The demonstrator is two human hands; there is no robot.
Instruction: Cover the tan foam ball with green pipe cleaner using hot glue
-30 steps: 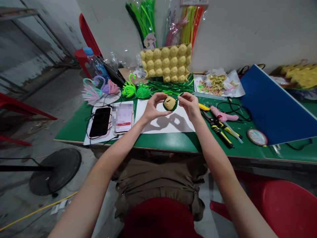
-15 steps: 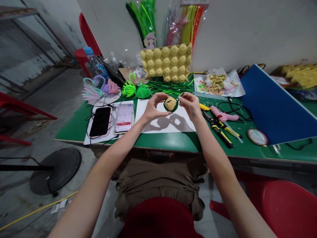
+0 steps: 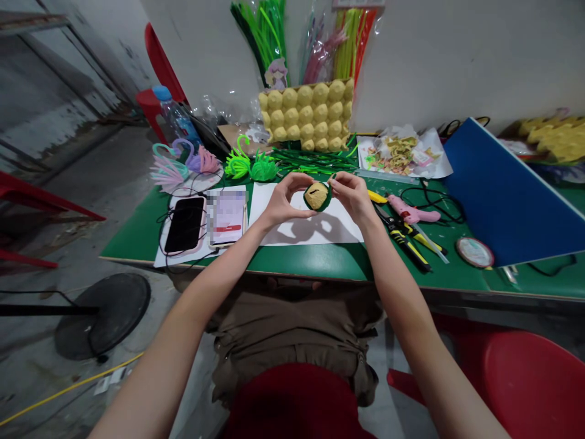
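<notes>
Above a white sheet of paper [image 3: 315, 228] on the green table [image 3: 137, 235], both my hands hold a small round yellow craft piece [image 3: 316, 196] wrapped in dark green pipe cleaner. My left hand [image 3: 284, 202] curls around its left side, thumb below and fingers above. My right hand [image 3: 351, 194] pinches the green pipe cleaner on its right edge. A dark slit shows on the piece's yellow face.
Left of the paper lie a black phone [image 3: 185, 224] and a card. To the right lie a pink glue gun [image 3: 411, 211], yellow-handled cutters [image 3: 402, 236] and a blue board [image 3: 503, 195]. Behind stand a yellow egg-tray block [image 3: 305, 116], green pipe-cleaner shapes [image 3: 250, 166] and bundled pipe cleaners.
The craft piece has tilted and dropped slightly, so its yellow face turns more toward me. Both hands stay on it, shifting only a little.
</notes>
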